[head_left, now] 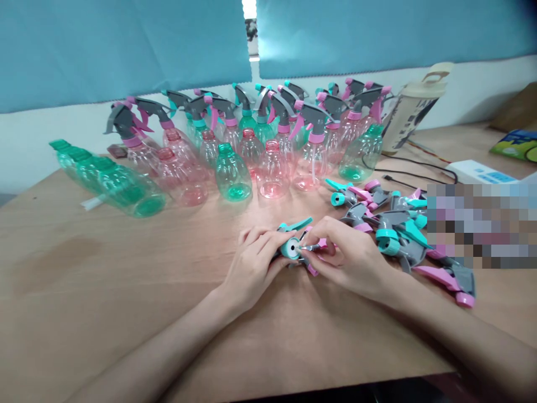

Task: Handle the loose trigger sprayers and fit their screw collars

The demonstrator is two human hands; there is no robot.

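While our left hand [251, 263] wraps its fingers firmly round one spray head [290, 248], our right thumb and forefinger [322, 229] come close together at its rim; whether they pinch something small, we cannot tell. Between our fingertips, the spray head shows one turquoise collar, a white disc with one dark hole, and one turquoise trigger. Beyond our fingers stand one open-necked green bottle [233, 174] and one pink bottle [272, 170]; right of them lies a pile of spray heads [394, 235], too jumbled to count.
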